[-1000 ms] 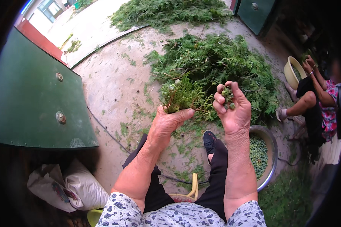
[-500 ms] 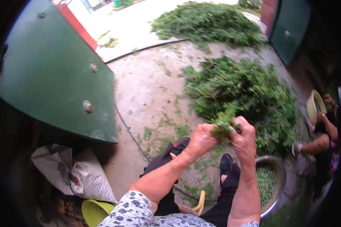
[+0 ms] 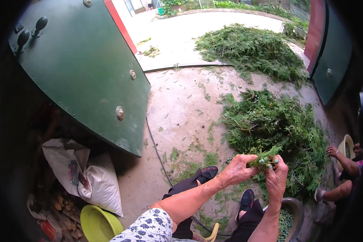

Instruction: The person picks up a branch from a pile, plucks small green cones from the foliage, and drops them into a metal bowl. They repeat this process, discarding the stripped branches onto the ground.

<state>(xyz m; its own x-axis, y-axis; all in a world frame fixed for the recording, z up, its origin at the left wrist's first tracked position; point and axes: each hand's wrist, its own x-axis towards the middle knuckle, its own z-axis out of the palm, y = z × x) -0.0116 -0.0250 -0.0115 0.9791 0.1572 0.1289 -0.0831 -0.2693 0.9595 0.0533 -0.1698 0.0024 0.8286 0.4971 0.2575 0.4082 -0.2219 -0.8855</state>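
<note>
Left hand (image 3: 240, 168): fingers pinch a green sprig (image 3: 270, 152), tip toward 2 o'clock. Right hand (image 3: 276, 174): fingers and thumb pinch round cones (image 3: 269, 165) at the sprig; exact contact partly hidden. Branch pile (image 3: 278, 125) just beyond, 1 o'clock. Metal basin (image 3: 300, 213) holding picked cones (image 3: 285, 224), 5 o'clock. Green door (image 3: 88, 76), 10 o'clock. Yellow-green tub (image 3: 88, 222), 8 o'clock.

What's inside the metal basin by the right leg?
The metal basin holds many small green cones. They hide its bottom; the right forearm covers part of its left side, and the frame cuts off its near end.
</note>
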